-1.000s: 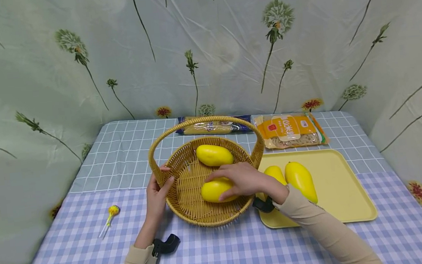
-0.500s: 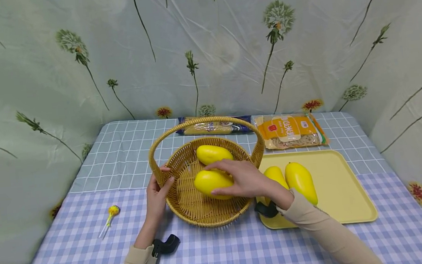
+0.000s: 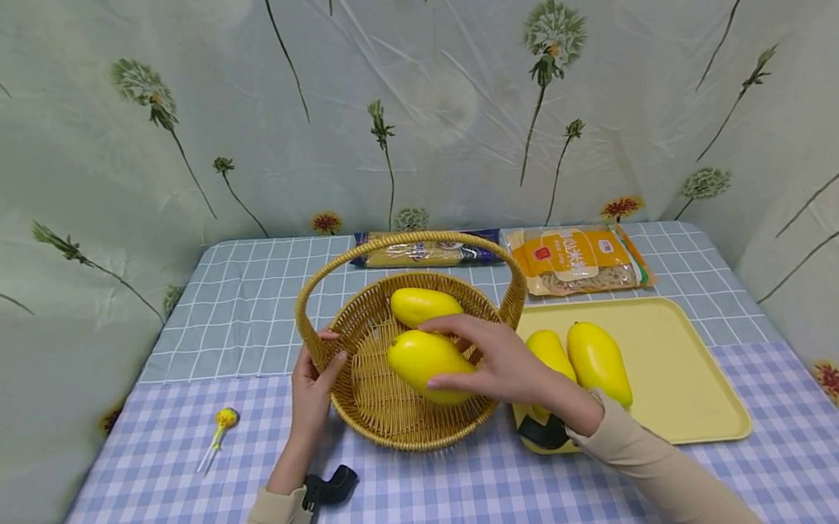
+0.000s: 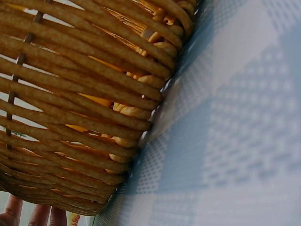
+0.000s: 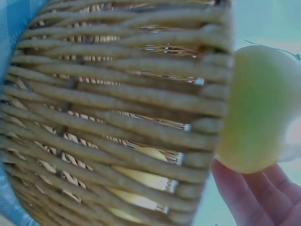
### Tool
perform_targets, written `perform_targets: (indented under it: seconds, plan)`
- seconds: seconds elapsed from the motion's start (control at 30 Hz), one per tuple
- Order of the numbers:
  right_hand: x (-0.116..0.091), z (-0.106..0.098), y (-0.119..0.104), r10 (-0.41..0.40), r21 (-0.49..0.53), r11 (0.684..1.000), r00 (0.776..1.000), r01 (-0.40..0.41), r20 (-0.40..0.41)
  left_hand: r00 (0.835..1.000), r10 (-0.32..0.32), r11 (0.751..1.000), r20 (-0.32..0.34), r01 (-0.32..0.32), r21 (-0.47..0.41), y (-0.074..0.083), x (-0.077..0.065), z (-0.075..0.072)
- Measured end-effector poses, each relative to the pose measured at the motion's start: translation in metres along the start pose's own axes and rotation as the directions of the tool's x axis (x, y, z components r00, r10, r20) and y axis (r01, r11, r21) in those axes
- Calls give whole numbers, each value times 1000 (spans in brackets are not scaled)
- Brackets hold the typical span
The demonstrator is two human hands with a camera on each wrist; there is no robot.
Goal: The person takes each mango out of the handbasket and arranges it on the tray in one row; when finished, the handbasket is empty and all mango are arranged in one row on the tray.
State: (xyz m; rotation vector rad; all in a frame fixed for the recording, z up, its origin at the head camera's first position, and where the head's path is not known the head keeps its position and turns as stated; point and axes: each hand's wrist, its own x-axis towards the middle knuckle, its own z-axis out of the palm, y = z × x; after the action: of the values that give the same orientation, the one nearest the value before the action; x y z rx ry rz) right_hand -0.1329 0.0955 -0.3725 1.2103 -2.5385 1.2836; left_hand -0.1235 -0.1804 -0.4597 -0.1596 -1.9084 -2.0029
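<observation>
head view: one wicker basket point(image 3: 373, 378) stands on the table point(image 3: 411, 512). at its nine o'clock the left hand point(image 3: 314, 388) grips the rim, thumb inside. the right hand point(image 3: 503, 363), coming from four o'clock, holds one yellow fruit point(image 3: 424, 361) between thumb and fingers over the basket's middle. a second fruit point(image 3: 423, 303) lies inside near twelve. two more fruits point(image 3: 597, 363) rest on one tray point(image 3: 680, 372) at three. of two packets, the blue packet point(image 3: 419, 254) is at twelve, the orange packet point(image 3: 577, 261) at two. one lollipop point(image 3: 226, 418) lies between eight and nine.

left wrist view: three fingers show between seven and eight, below the weave.

right wrist view: the held fruit is at three, three fingers against it at four.
</observation>
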Motion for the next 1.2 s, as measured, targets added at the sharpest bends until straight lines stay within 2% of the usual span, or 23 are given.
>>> perform_targets:
  seconds: [0.2,0.37,0.5,0.7,0.83,1.0,1.1,1.2]
  plan:
    - [-14,-7,-7,15,90,996,999,-11,-45,1000,0,1000,6,0,-16,0,0,0]
    - [-28,-14,-8,-16,106,994,990,31,-137,1000,-17,1000,8,17,-19,2,0,0]
    - [-41,-21,-8,-21,131,990,976,50,-215,999,-42,999,10,42,-19,10,-1,3]
    - [-62,-33,-5,20,125,992,956,17,-293,998,-58,998,5,58,3,25,-2,7]
    - [-73,-41,-3,46,133,991,933,2,-356,999,-50,999,6,51,-12,18,-1,5]
    - [-88,-51,2,125,227,974,897,-28,-425,1000,-24,999,7,25,-23,3,0,1]
    - [-96,-58,7,182,275,960,864,-53,-469,1000,-5,1000,5,5,-15,0,0,0]
    - [-103,-66,11,263,318,942,819,-104,-511,1000,2,1000,3,-2,-4,-1,0,0]
